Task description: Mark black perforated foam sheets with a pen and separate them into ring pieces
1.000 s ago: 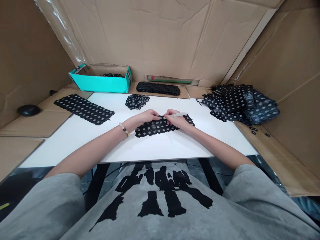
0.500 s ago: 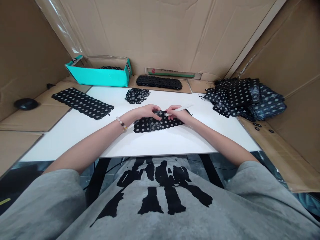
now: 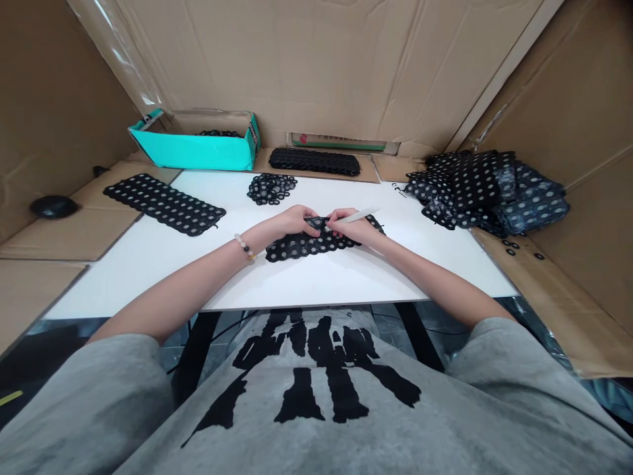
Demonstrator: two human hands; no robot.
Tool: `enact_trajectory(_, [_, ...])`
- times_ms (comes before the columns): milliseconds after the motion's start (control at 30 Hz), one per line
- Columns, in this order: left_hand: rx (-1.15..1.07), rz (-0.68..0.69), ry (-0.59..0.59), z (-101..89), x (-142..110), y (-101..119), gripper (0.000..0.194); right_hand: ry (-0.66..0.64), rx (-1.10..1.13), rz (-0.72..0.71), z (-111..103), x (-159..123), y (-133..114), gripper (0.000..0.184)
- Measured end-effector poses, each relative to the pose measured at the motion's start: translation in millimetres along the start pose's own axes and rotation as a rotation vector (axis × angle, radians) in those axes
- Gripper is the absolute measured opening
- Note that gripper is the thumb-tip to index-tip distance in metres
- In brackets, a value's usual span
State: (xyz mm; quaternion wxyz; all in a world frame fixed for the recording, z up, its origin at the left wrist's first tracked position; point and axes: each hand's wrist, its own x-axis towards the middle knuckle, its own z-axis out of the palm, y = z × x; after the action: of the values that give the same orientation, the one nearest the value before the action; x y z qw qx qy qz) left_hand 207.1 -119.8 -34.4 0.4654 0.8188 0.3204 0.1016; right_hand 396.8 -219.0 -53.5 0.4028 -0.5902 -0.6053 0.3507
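Observation:
On the white table lies a black sheet with rows of pale round dots [image 3: 301, 246], turned slightly aslant in front of me. My left hand [image 3: 297, 221] grips its upper edge, thumb on the face and fingers curled at the far side. A thin white pen-like tool [image 3: 357, 216] is pinched in my right hand [image 3: 349, 227]. Its tip touches or hovers just over the sheet beside my left thumb; I cannot tell which. The right hand covers part of the sheet's right half. A heap of loose black rings [image 3: 271, 189] sits just beyond my left hand.
Another dotted sheet [image 3: 165, 204] lies at the left. A stack of black sheets [image 3: 314, 161] and a turquoise box [image 3: 192, 152] stand at the back. A pile of dotted sheets [image 3: 482, 188] fills the right, near several loose rings [image 3: 510, 248]. Cardboard walls [image 3: 306, 66] surround the table.
The sheet and both hands have shifted very slightly, and the tool's tip sits a little lower and further left. Both hands keep their hold.

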Motion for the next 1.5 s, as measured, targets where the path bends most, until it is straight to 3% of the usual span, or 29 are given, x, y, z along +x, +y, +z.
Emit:
enact_trajectory(100, [-0.093, -0.052, -0.002, -0.1, -0.4, -0.4, 0.036, 0.063, -0.127, -0.050, 5.0, -4.7, -7.9, 0.013])
enact_trajectory(200, [-0.171, -0.039, -0.083, -4.2, 1.6, -3.2, 0.039, 0.112, -0.196, -0.104, 8.7, -5.7, -13.4, 0.014])
enact_trajectory(333, [-0.139, 0.025, -0.161, -9.7, 4.8, -5.9, 0.045, 0.046, -0.118, -0.013, 0.5, -2.1, -13.2, 0.013])
enact_trajectory(500, [0.115, 0.045, -0.024, -4.0, 6.9, -5.9, 0.039, -0.040, -0.058, 0.113, -20.8, 0.4, -10.3, 0.017])
enact_trajectory(667, [0.252, 0.120, 0.052, 1.5, 9.1, -8.9, 0.032, -0.002, 0.210, 0.147, -13.0, 4.5, -8.7, 0.020])
enact_trajectory(800, [0.212, 0.108, 0.008, -3.5, 9.9, -9.8, 0.036, 0.013, 0.169, 0.126, -1.4, 8.9, -1.9, 0.024])
enact_trajectory(1067, [0.051, 0.019, -0.060, -4.7, 7.1, -9.4, 0.038, 0.009, 0.039, 0.086, -2.6, 5.3, 3.5, 0.019])
enact_trajectory(1167, [-0.015, -0.037, -0.060, -6.3, 7.7, -9.3, 0.035, 0.052, -0.065, -0.006, 1.1, -1.4, -1.5, 0.018])
enact_trajectory(1267, [-0.057, -0.076, -0.133, -10.8, 6.5, -5.7, 0.038, 0.112, -0.197, -0.124, 7.2, -4.5, -4.2, 0.018])
enact_trajectory(1367, [-0.014, -0.052, -0.214, -14.4, 2.8, 0.0, 0.042, 0.162, -0.296, -0.203, 11.0, -2.1, -3.5, 0.017])
enact_trajectory(1500, [0.215, 0.036, -0.146, -13.5, 0.5, 3.3, 0.046, 0.089, -0.166, -0.117, 6.2, 2.9, -0.9, 0.017])
